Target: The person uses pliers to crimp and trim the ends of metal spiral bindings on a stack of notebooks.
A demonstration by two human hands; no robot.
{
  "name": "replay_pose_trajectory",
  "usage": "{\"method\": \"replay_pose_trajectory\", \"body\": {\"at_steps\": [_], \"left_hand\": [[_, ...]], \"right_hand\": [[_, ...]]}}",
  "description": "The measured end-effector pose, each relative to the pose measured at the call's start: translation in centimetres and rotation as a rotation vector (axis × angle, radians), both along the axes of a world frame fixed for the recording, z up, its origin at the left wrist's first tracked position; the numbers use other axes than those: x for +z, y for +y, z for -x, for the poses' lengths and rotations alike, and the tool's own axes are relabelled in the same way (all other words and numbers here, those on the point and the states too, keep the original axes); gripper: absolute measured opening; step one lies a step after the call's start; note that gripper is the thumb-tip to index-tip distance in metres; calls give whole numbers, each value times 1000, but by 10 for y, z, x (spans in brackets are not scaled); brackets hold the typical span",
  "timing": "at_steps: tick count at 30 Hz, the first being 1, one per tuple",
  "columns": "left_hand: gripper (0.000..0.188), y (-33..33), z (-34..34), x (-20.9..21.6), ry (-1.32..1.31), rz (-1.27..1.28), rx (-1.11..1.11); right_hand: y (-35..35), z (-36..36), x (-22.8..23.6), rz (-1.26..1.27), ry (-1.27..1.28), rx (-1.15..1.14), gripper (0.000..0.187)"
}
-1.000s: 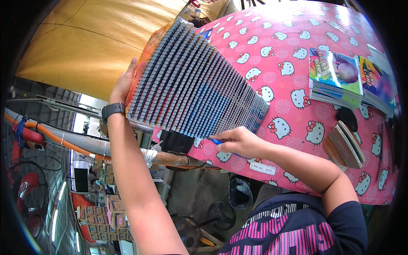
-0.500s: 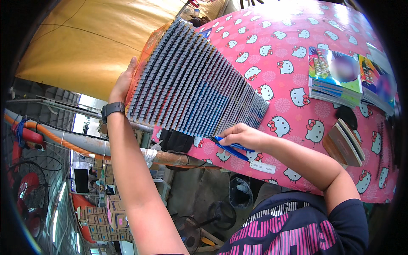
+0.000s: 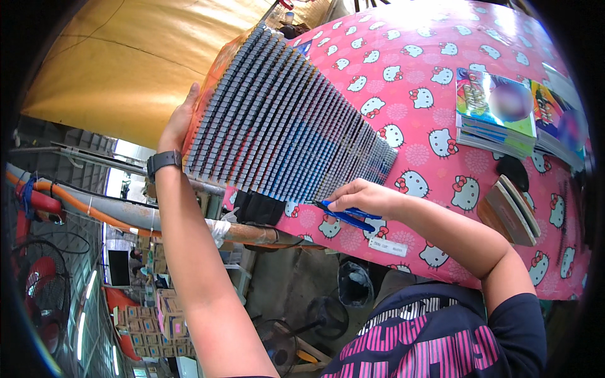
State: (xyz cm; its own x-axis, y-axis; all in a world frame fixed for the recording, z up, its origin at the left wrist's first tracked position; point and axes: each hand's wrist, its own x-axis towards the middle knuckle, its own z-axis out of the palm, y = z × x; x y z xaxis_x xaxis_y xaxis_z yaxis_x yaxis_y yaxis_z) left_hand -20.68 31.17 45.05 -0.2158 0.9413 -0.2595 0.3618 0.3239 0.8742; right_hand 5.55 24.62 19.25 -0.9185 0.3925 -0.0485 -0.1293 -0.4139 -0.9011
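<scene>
A long row of wire-bound notebooks [image 3: 277, 126] leans across the table's left side, its grey wire loops facing me. My left hand [image 3: 179, 123], with a dark watch [image 3: 165, 161] at the wrist, holds the row's left end against an orange cover; some of its fingers are hidden behind. In my right hand [image 3: 365, 196] is a pair of blue-handled pliers [image 3: 353, 217]. Their dark tip meets the lower edge of the loops near the middle of the row. The fingers close around the upper part of the handles, whose ends stand apart. A white label [image 3: 387, 246] shows just below the handles.
Stacked colourful booklets [image 3: 495, 116] lie at the table's right, beside a brown and white block [image 3: 510, 211] and a black object [image 3: 513, 171]. A metal pipe [image 3: 271, 236] runs along the table's left edge. Below stand a black bin [image 3: 355, 283] and fans.
The pliers have shifted slightly, their handle ends a little higher and to the right. The white label shows different markings. My left hand keeps its hold on the notebooks.
</scene>
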Motion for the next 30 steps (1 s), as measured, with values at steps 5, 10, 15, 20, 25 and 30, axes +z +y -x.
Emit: {"method": "replay_pose_trajectory", "body": {"at_steps": [5, 10, 15, 20, 25, 30], "left_hand": [[71, -1, 4, 1, 43, 1, -12], [71, -1, 7, 0, 7, 4, 33], [71, 3, 2, -1, -2, -15, 19], [69, -2, 19, -4, 4, -5, -22], [67, 0, -3, -1, 10, -37, 53], [66, -1, 5, 0, 17, -7, -40]], "right_hand": [[-29, 5, -6, -1292, -68, -718, 35], [-30, 5, -11, -1578, -136, -846, 42], [-22, 12, -41, -783, -18, -235, 40], [-41, 0, -21, -1120, -41, -527, 40], [-25, 2, -17, -1367, -2, -818, 43], [-27, 3, -14, -1443, 31, -883, 45]]}}
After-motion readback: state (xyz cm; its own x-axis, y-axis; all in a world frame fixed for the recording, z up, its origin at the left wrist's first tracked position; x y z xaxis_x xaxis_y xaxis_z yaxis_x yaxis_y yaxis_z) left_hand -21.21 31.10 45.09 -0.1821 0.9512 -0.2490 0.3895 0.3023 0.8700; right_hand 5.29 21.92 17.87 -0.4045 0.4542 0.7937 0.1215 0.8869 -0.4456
